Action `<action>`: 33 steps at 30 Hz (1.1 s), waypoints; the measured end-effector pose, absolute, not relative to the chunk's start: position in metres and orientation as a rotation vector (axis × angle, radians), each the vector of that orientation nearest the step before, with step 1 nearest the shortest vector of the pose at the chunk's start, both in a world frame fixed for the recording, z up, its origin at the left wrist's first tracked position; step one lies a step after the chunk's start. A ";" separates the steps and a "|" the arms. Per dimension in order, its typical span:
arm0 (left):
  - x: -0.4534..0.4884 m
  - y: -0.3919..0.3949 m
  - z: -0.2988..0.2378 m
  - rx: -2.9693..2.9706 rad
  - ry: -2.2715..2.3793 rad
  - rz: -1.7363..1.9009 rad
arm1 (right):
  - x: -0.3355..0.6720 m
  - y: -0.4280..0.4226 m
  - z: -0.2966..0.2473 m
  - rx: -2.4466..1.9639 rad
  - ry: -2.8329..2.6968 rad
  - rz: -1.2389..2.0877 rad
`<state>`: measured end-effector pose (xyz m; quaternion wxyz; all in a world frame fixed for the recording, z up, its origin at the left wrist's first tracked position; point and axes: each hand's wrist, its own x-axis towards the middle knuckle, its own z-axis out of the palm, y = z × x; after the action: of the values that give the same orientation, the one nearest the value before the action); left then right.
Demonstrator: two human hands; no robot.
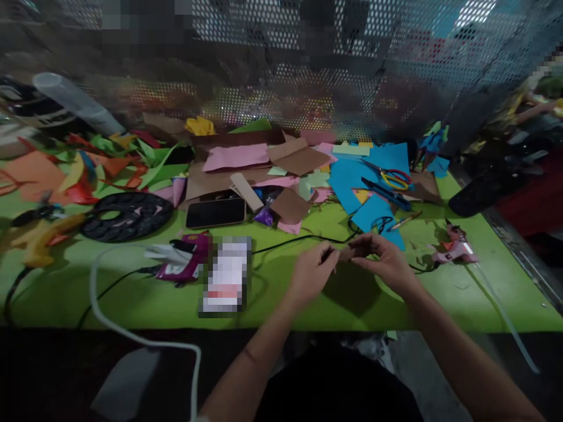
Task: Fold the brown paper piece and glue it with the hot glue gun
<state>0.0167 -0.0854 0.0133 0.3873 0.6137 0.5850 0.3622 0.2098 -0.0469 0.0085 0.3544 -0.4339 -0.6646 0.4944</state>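
Observation:
In the middle of the head view, just above the green tabletop [281,299], my two hands meet over a small brown piece of paper [346,254]. My left hand [310,272] pinches its left end between thumb and fingers. The fingers of my right hand [382,261] are closed on its other end. The piece is mostly hidden by the fingertips, so its full shape does not show. To the right of my right hand lies a pink glue gun [455,249], a long clear glue stick [505,319] trailing from its back.
Blue paper [387,158] lies behind my hands with scissors [393,177] and a dark blue-handled tool [387,194]. Left are a lit phone [226,275], a dark phone [215,213], a tissue pack [185,261], a black palette [127,217] and a yellow glue gun [48,234]. Perforated metal [264,99] stands behind.

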 end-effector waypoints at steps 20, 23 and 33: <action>0.000 -0.146 -0.019 2.492 1.601 0.585 | 0.212 -0.077 -0.004 -1.081 -2.313 0.330; 0.000 -0.146 -0.016 2.500 1.581 0.592 | 0.218 -0.084 -0.007 -1.026 -2.351 0.307; -0.005 -0.147 -0.011 2.435 1.547 0.560 | 0.225 -0.094 -0.009 -0.921 -2.371 0.396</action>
<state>-0.0048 -0.1473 -0.0114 0.1012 0.8243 0.5239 0.1895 0.2252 -0.0936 -0.0090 0.2797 -0.3435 -0.8843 0.1477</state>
